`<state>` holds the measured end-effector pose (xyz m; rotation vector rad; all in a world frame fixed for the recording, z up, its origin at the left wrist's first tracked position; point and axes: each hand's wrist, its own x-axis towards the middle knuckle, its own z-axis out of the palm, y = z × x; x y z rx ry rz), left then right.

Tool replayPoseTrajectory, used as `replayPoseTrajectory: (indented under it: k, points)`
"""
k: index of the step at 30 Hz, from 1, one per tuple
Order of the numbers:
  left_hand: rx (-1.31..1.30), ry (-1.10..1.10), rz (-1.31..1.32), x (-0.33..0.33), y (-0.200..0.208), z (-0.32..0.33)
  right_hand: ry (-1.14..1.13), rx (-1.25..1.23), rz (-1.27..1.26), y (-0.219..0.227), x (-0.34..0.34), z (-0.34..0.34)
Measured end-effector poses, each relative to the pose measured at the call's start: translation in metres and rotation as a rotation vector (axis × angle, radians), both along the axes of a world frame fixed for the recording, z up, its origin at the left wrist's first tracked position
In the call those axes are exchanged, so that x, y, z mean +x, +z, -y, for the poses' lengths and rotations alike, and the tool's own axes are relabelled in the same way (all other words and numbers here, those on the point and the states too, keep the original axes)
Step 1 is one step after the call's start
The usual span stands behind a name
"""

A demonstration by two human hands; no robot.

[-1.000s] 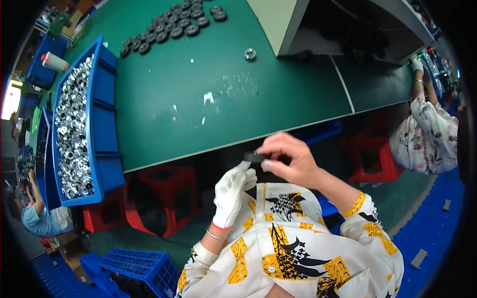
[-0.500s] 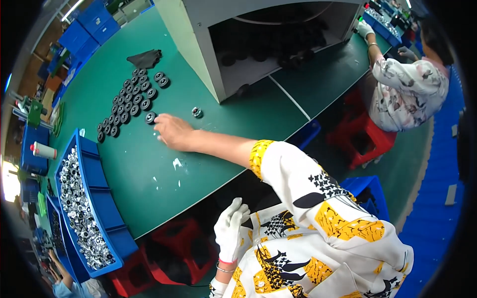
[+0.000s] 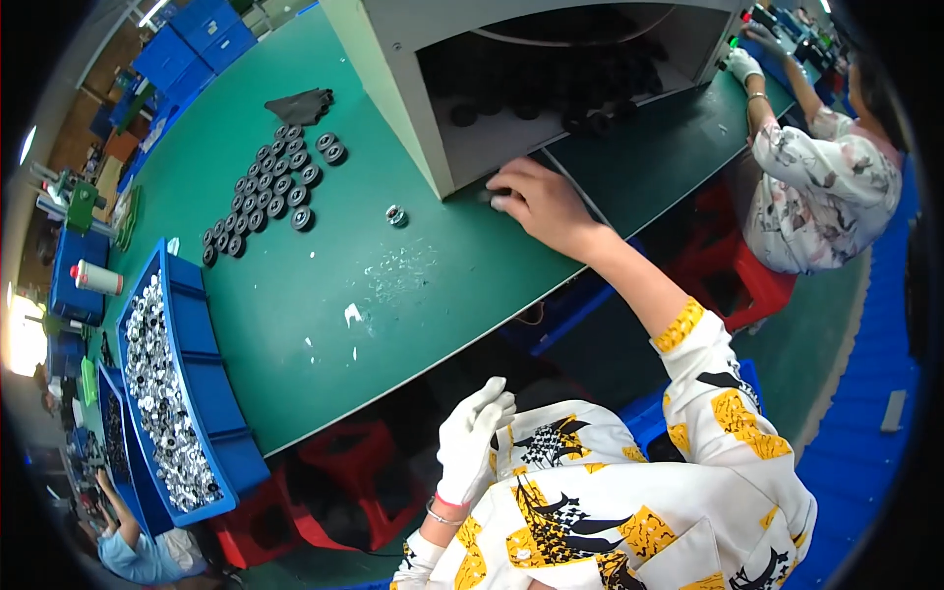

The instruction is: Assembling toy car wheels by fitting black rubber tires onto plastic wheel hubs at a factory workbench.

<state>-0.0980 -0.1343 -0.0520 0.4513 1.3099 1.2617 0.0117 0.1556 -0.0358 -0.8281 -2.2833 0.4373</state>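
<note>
The right hand (image 3: 546,208), bare, is at the small dark part (image 3: 485,197), which sits on the green surface (image 3: 285,329) just above the centre of the frame, beside the lower corner of the pale cabinet (image 3: 401,98). Its fingers are bent at the part; blur prevents confirming whether they have closed on it. The left hand (image 3: 470,444), gloved in white, hangs lower centre, off the surface, its fingers loosely curled; whether it holds anything cannot be told. The grip at the dark part is judged the step in hand. Recommended: pinch the part by opposite sides with thumb and forefinger, keep the knuckles clear of the cabinet corner, and lift straight up rather than drag it. The loose metal part (image 3: 395,215), left of the right hand, should be left unbrushed, as should the rows of black round parts (image 3: 265,184) at upper left. The gloved hand is best kept ready below.
</note>
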Motion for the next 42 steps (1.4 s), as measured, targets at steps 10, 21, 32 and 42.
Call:
replayPoseTrajectory:
  k: [10, 21, 32, 42]
  points:
    - [0.268, 0.221, 0.31, -0.015, -0.004, -0.003, 0.508, -0.049, -0.314, -0.019, 0.007, 0.146]
    - [0.27, 0.234, 0.271, -0.021, -0.012, 0.024, 0.594, -0.044, -0.267, -0.033, 0.0, 0.184]
    - [0.208, 0.279, 0.111, -0.023, -0.012, 0.031, 0.565, -0.117, -0.25, -0.033, -0.006, 0.196]
    - [0.044, 0.284, 0.315, -0.027, -0.013, 0.038, 0.359, -1.412, -0.234, -0.028, -0.01, 0.192]
